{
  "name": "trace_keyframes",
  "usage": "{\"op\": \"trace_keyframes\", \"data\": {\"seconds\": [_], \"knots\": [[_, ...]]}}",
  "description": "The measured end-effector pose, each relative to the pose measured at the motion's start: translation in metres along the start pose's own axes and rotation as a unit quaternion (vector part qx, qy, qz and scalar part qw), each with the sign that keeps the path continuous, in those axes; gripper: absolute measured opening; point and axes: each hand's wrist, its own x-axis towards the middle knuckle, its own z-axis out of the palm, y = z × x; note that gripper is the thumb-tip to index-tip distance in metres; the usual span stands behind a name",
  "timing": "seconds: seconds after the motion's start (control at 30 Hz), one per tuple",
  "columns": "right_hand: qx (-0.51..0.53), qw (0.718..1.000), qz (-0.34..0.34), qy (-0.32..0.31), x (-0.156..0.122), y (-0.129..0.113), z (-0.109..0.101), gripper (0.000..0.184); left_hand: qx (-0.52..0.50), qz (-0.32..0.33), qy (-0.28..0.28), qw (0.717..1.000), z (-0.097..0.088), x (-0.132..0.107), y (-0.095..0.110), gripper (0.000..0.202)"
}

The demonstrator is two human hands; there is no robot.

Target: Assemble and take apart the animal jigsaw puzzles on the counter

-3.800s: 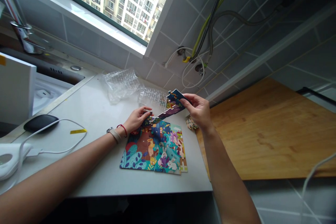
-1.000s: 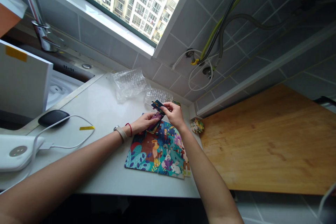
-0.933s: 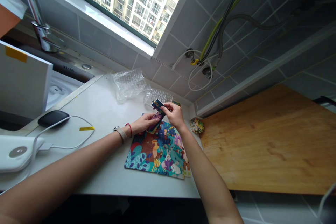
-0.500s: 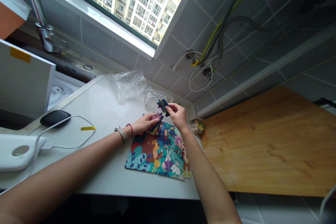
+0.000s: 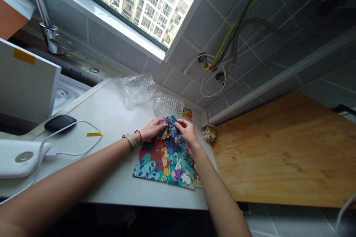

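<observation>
A colourful jigsaw puzzle [image 5: 164, 164] with leaves and white rabbits lies assembled on the white counter [image 5: 105, 118]. Along its far edge, a dark blue and purple strip of joined pieces [image 5: 171, 127] rests on or just over the picture. My left hand [image 5: 152, 130] pinches the strip's left part. My right hand [image 5: 187, 132] has its fingers on the strip's right part. Where the strip meets the puzzle is partly hidden by my fingers.
A small puzzle piece [image 5: 187, 113] and a small pile of pieces [image 5: 208, 134] lie beyond the puzzle. Bubble wrap [image 5: 138, 90] lies at the back, with a white corded device [image 5: 19, 159] and a black oval object [image 5: 60, 123] left. A wooden board [image 5: 283, 152] lies right.
Both hands have come down toward the puzzle, bringing the dark strip from above its far edge onto the picture. The small piece beyond the puzzle now shows clear of my hands.
</observation>
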Motion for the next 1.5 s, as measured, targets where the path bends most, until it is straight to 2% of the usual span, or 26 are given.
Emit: {"op": "trace_keyframes", "data": {"seconds": [0.13,0.3,0.43,0.57,0.73,1.0,1.2,1.33,1.5], "knots": [[-0.020,0.999,-0.006,-0.024,0.007,0.000,-0.007,0.044,0.002,-0.006,0.004,1.000,-0.001,0.000,0.000,0.040],[-0.049,0.997,-0.027,-0.062,0.011,0.000,-0.001,0.038,0.040,-0.008,-0.002,0.999,-0.002,-0.002,0.004,0.039],[-0.078,0.996,-0.047,-0.016,0.013,0.004,0.005,0.035,0.021,-0.002,-0.005,1.000,0.000,-0.003,0.005,0.034],[-0.078,0.995,-0.055,0.031,0.015,0.006,0.002,0.039,-0.014,-0.003,-0.012,1.000,0.003,-0.003,0.004,0.044],[-0.043,0.998,-0.045,0.016,0.015,0.000,-0.004,0.038,-0.046,-0.009,-0.018,0.999,0.003,-0.003,0.004,0.051],[0.015,0.999,-0.027,-0.008,0.009,-0.018,-0.010,0.050,-0.052,-0.013,-0.014,0.998,0.004,-0.004,0.005,0.042],[-0.003,0.998,-0.058,0.027,0.011,-0.014,0.018,0.040,-0.027,-0.011,0.010,1.000,0.002,-0.005,0.008,0.027],[-0.030,0.993,-0.089,0.069,0.009,-0.006,0.040,0.033,-0.023,-0.018,0.031,0.999,0.000,-0.003,0.007,0.028],[-0.090,0.983,-0.129,0.095,0.006,-0.006,0.051,0.027,-0.052,-0.013,0.043,0.998,0.002,0.000,0.006,0.015]]}}
